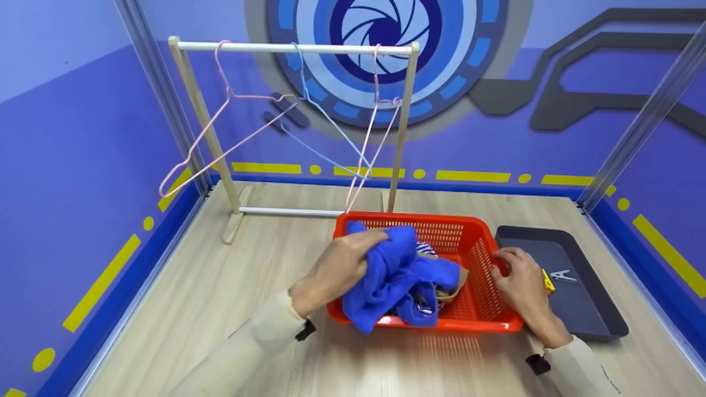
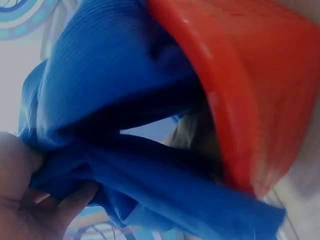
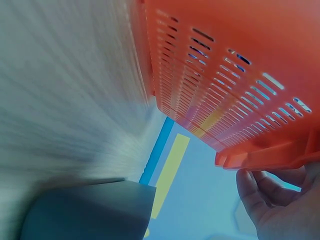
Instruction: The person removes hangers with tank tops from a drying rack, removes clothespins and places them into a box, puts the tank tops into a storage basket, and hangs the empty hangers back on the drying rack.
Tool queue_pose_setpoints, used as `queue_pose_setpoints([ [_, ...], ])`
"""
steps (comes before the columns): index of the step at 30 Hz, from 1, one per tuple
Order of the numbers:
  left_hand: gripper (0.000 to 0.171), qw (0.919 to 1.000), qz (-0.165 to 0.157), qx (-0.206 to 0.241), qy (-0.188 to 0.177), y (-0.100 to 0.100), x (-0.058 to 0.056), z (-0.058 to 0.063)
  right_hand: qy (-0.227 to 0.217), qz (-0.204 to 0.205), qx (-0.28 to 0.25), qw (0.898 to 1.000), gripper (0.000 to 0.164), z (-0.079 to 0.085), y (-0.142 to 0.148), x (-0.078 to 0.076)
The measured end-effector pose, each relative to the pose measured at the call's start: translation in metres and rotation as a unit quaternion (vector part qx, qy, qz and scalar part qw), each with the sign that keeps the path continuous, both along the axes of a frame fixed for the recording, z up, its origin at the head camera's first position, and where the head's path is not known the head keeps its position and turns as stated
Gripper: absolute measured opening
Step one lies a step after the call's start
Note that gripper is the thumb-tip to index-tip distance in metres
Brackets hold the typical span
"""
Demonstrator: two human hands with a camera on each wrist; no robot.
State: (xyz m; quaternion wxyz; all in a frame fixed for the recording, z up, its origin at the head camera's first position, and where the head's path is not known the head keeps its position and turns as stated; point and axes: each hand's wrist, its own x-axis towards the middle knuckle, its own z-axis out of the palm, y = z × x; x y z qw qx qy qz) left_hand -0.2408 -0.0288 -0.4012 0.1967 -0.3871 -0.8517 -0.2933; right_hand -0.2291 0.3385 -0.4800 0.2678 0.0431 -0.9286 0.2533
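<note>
My left hand (image 1: 339,270) grips a bunched blue garment (image 1: 391,253) over the left part of a red plastic basket (image 1: 480,231). In the left wrist view, the fingers and thumb pinch ribbed blue cloth (image 2: 110,85) beside the basket's red rim (image 2: 200,55). The garment's lower end drapes over the near rim. My right hand (image 1: 521,284) holds the basket's right rim, its curled fingers (image 3: 250,192) at the lip in the right wrist view. Striped cloth (image 1: 425,249) and a tan piece (image 1: 460,280) show partly under the garment; the rest is hidden.
A wooden rack (image 1: 401,132) with a white bar carries two pink hangers (image 1: 225,96) and a blue hanger (image 1: 331,118) behind the basket. At right lies a dark grey tray (image 1: 584,298) with a grey clothes peg (image 1: 562,277) and a yellow one (image 1: 547,281). Blue walls surround the table.
</note>
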Motion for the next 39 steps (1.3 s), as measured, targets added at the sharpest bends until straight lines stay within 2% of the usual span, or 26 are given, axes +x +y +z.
queue_pose_setpoints([
  [3,0.034,0.9952,-0.022,-0.088,-0.037,0.009,0.000,-0.001,0.003,0.003,0.000,1.000,0.023,-0.001,0.000,-0.001],
  [6,0.039,0.9807,-0.027,-0.177,-0.079,0.010,0.000,-0.005,0.004,0.004,0.001,1.000,0.023,-0.001,0.000,-0.001],
  [8,0.042,0.9709,-0.026,-0.216,-0.099,0.009,0.002,-0.007,0.004,0.004,0.003,1.000,0.023,-0.001,0.001,-0.002],
  [10,0.042,0.9647,-0.023,-0.237,-0.112,0.006,0.004,-0.006,0.005,0.001,0.005,1.000,0.023,-0.002,0.001,-0.002],
  [16,0.042,0.9610,-0.027,-0.248,-0.118,-0.008,0.012,0.005,0.006,-0.001,0.008,1.000,0.023,-0.002,0.001,-0.002],
  [21,0.047,0.9624,-0.018,-0.246,-0.115,-0.026,0.016,0.017,0.004,0.002,0.005,1.000,0.023,-0.002,0.001,-0.001],
  [24,0.055,0.9662,-0.003,-0.228,-0.120,-0.038,0.014,0.018,0.006,0.003,0.003,1.000,0.023,-0.001,0.000,-0.001],
  [26,0.063,0.9680,0.006,-0.211,-0.135,-0.047,0.010,0.013,0.004,0.003,0.002,1.000,0.023,-0.001,0.000,-0.001],
  [28,0.072,0.9665,0.015,-0.196,-0.165,-0.055,0.006,0.006,0.002,0.003,0.001,1.000,0.023,0.000,0.000,-0.001],
  [31,0.084,0.9577,0.031,-0.187,-0.216,-0.061,0.002,-0.008,0.005,0.003,0.002,1.000,0.023,0.000,0.000,-0.001],
  [33,0.087,0.9532,0.041,-0.189,-0.233,-0.062,0.000,-0.016,0.008,0.003,0.002,1.000,0.023,-0.001,0.000,-0.002],
  [35,0.087,0.9539,0.044,-0.188,-0.230,-0.061,-0.002,-0.023,0.010,0.003,0.003,1.000,0.023,-0.001,0.001,-0.002],
  [39,0.084,0.9618,0.046,-0.186,-0.196,-0.054,-0.007,-0.030,0.008,0.002,0.003,1.000,0.024,-0.001,0.001,-0.001],
])
